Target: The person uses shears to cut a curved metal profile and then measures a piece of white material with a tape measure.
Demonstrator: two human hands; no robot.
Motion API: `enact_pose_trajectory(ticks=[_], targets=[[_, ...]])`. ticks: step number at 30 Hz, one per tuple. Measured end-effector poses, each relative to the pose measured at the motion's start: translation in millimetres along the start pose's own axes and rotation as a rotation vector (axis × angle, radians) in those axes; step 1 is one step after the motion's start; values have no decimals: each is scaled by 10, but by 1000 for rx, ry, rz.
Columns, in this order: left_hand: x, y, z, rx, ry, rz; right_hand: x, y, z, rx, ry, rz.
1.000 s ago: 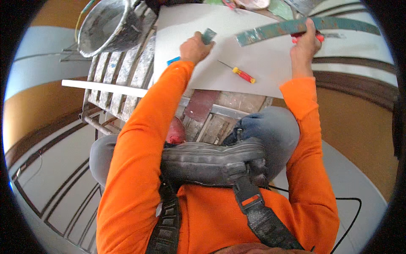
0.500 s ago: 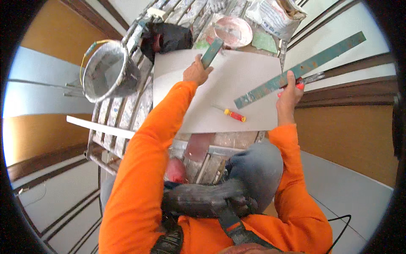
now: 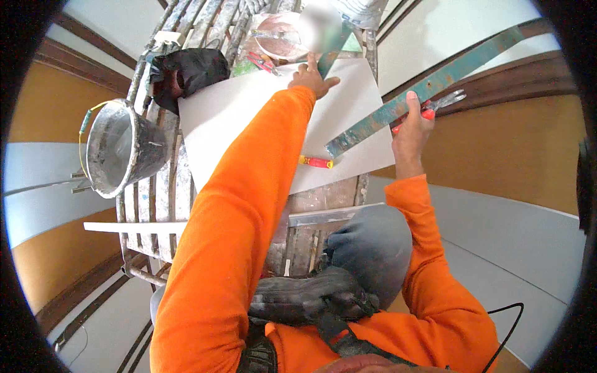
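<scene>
White board = reference, lying on the slatted bench.

Left hand: over the board's far part, index finger pointing away, thumb out to the right. Short green strip sits between finger and thumb, running out over the board's far edge. Can't tell if it's pinched or just touched. Strip's far end is lost in a blurred patch.

Right hand: just off the board's right edge, closed firmly on the long green strip, thumb on top. Strip is scuffed, rust-brown spots. Its lower end is over the board, contact unclear; upper end sticks out well past the right edge. Same hand also has red-handled pliers under the strip, metal nose pointing away from the board.

Screwdriver: red and yellow handle on the board, near edge side, partly hidden by the left orange sleeve.

Around the board: black bag at far left corner; red-handled tool at the far edge; pinkish round bowl beyond that; grey bucket off to the left; white strip left of the near edge; person's knee just below the near edge.
</scene>
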State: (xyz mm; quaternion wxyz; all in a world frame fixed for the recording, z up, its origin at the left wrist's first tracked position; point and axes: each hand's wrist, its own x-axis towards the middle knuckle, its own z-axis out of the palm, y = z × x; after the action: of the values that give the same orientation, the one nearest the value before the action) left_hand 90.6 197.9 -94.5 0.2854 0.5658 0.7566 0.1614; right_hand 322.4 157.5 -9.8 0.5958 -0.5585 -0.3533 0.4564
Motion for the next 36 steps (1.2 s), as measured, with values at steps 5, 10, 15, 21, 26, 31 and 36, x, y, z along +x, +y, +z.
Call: enact_pose_trajectory(ticks=[5, 10, 15, 21, 26, 31, 36], targets=[[-555, -341, 587, -238, -58, 217, 27, 205, 187, 38, -127, -116], [-1032, -877, 446, -607, -357, 126, 104, 414, 416, -135, -303, 95], [-2493, -2607, -724, 46, -1002, -204, 224, 685, 492, -249, -435, 245], [-5348, -3422, -792, -14, -684, -721, 432, 1321, 335, -321, -413, 318], [-6130, -2999, 8, -140, -163, -877, 509, 1295, 397, -418, -445, 304], [-6133, -2741, 103, -164, 44, -804, 749, 1449, 321, -471, -499, 170], [-5581, -2689, -522, 128, -12, -487, 972, 1636, 280, -486, -467, 117]])
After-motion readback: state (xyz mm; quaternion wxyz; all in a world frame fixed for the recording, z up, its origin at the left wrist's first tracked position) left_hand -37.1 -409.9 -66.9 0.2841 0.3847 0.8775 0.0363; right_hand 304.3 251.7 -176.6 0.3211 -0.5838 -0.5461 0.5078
